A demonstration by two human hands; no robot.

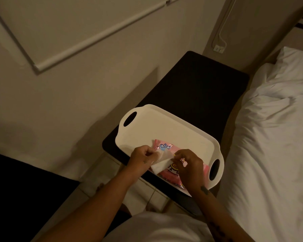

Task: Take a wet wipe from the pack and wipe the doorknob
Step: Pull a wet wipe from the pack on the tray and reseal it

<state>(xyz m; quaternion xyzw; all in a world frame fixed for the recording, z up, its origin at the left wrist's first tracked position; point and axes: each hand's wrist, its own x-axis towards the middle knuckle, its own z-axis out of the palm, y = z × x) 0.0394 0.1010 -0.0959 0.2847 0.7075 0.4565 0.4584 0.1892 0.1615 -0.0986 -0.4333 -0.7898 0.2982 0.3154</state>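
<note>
Head view: left hand [142,156] fingers [151,151] pinch a white wet wipe [159,165], right hand [189,165] fingers [179,155] pressed together, nipping the flap on the pink pack [166,147]. The wipe stretches between both hands, one end at the pack's opening. Under the fingers the pack lies on a white tray [157,123], resting on a dark desk [196,84]. Right of the fingers, a white bed [273,130]. No doorknob in view.

Just one view, head-mounted, wide-angle. Looking steeply down, tilted, from right above white tray [157,126]. Close, arm's reach. Bed [273,137] right of tray, wall beyond tray.
</note>
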